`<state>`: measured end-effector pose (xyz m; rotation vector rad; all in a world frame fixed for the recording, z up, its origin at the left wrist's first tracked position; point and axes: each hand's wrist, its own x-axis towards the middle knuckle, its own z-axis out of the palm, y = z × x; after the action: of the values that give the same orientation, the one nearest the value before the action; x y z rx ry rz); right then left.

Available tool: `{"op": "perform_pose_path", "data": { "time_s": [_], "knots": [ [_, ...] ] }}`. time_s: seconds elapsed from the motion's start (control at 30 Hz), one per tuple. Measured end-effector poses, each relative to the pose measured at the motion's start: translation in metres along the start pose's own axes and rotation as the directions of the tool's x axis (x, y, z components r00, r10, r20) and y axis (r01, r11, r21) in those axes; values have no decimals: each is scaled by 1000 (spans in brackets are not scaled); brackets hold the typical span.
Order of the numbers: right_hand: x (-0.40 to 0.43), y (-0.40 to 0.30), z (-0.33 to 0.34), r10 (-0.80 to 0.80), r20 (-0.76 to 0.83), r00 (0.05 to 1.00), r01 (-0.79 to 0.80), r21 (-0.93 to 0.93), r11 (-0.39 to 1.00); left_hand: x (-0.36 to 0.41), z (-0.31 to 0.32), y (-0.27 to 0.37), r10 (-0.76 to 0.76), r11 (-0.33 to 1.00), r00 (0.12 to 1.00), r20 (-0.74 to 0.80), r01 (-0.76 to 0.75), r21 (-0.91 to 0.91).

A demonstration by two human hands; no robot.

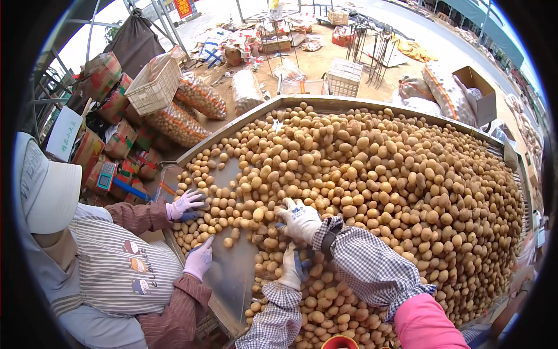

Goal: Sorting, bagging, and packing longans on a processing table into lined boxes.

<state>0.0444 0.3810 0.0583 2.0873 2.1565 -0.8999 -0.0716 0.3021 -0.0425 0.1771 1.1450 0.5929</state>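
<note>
A large heap of small potatoes point(388, 174) covers most of a metal sorting table point(231, 270). My right hand point(298, 218), in a white work glove and a checked sleeve cover, rests on the potatoes near the middle of the heap, its fingers spread and bent. Just below it is my left hand point(293, 267), in a white glove with a blue palm, among the potatoes at the edge of the bare metal. Its fingertips are partly hidden under the right hand. Whether either hand grips a potato cannot be told.
At the left, a co-worker's gloved hands point(198, 257) touch potatoes on the same table. A raised rim point(235, 126) borders the table. Beyond it stand a plastic crate point(154, 83), net sacks of potatoes point(200, 96) and cardboard boxes point(122, 139). A red-rimmed container point(340, 342) shows at the bottom edge.
</note>
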Motion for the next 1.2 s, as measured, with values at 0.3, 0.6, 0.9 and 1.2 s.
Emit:
{"op": "perform_pose_path", "data": {
  "time_s": [0.3, 0.6, 0.9, 1.2],
  "knots": [
    [-118, 1, 46, -150, -212, 966, 154, 6, 988, -51, -53, -33, 39, 998, 958, 284, -22, -64],
    [-271, 5, 77, 306, -366, 879, 125, 795, 594, -113, -53, -39, 147, 976, 976, 163, -170, 136],
    [-383, 33, 100, 770, -109, 628, 277, 957, -91, -116, -43, -48, 182, 953, 972, 146, -211, 218],
    [-141, 88, -10, 51, -712, 700, 143, 210, 967, -119, -26, -39, 219, 918, 970, 107, -242, 314]
  ]
}}
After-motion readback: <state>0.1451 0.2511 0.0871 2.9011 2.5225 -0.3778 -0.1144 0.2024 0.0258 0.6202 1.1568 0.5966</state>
